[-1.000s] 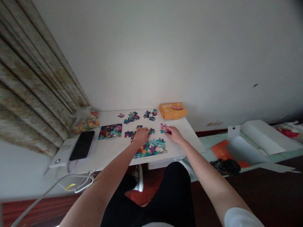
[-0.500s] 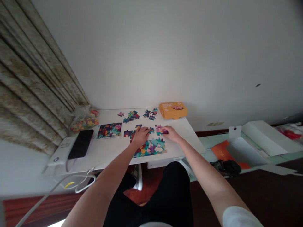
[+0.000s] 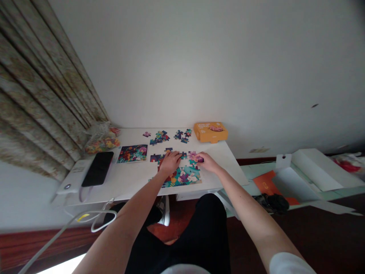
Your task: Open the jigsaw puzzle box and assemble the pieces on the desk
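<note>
On the white table lies a partly joined jigsaw puzzle (image 3: 188, 176) with white rabbits, teal leaves and a yellow plant. My left hand (image 3: 170, 161) rests flat over its upper left part, fingers stretched out, hiding the pieces beneath. My right hand (image 3: 207, 161) is closed at the right edge of a small cluster of puzzle pieces (image 3: 195, 156) with a pink flower, just above the rabbits. Dark puzzle pieces (image 3: 154, 158) stick out to the left of my left hand. A picture card (image 3: 132, 153) with a similar scene lies further left.
Loose puzzle pieces (image 3: 162, 136) lie along the back, and more pieces (image 3: 179, 134) beside an orange puzzle box (image 3: 211, 132). At the left are a black phone (image 3: 98, 168), a plastic bag (image 3: 104, 141) and a white cable (image 3: 68, 227). An opened white box (image 3: 302, 184) stands at the right.
The pink-flower cluster, with my right hand at it, sits slightly closer to the rabbit section. My left hand stays in place on the puzzle. The view has shifted a little.
</note>
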The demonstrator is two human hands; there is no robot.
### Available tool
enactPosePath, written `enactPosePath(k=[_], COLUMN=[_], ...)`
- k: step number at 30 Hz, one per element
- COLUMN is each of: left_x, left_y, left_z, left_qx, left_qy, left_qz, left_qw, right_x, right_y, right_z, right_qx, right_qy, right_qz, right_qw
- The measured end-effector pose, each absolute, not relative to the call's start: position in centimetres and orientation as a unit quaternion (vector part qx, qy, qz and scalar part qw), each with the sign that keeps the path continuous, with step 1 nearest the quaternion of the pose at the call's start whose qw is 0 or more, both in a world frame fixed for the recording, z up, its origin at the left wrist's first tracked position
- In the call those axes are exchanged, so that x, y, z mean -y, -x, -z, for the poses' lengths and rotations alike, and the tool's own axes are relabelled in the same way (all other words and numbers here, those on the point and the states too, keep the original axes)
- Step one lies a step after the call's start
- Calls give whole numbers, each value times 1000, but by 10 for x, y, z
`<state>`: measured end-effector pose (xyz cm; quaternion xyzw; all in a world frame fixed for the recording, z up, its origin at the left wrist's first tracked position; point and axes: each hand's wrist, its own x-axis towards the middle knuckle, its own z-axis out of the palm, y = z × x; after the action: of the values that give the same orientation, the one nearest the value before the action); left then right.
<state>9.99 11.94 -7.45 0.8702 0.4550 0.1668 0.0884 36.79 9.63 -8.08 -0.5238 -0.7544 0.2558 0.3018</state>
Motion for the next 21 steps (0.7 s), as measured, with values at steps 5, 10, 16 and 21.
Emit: enactPosePath(k=[5, 10, 16, 21], left_x=[-118, -116, -115, -115], left_y=[-100, -100, -99, -100], left_z=[72, 69, 66, 67], left_qx=[-453, -457, -460, -469], left_qy=[-871, -867, -864, -859], left_qz=[-170, -177, -182, -187], left_qw=[88, 88, 93, 90], right_x=[-97, -98, -102, -111], right_y=[-370, -376, -406, -432], right_z=[82, 79, 80, 75], right_qx=[751, 754, 739, 713], right_qy=[530, 543, 552, 598], right_qz=[-260, -250, -289, -286], right_qw=[296, 272, 257, 228])
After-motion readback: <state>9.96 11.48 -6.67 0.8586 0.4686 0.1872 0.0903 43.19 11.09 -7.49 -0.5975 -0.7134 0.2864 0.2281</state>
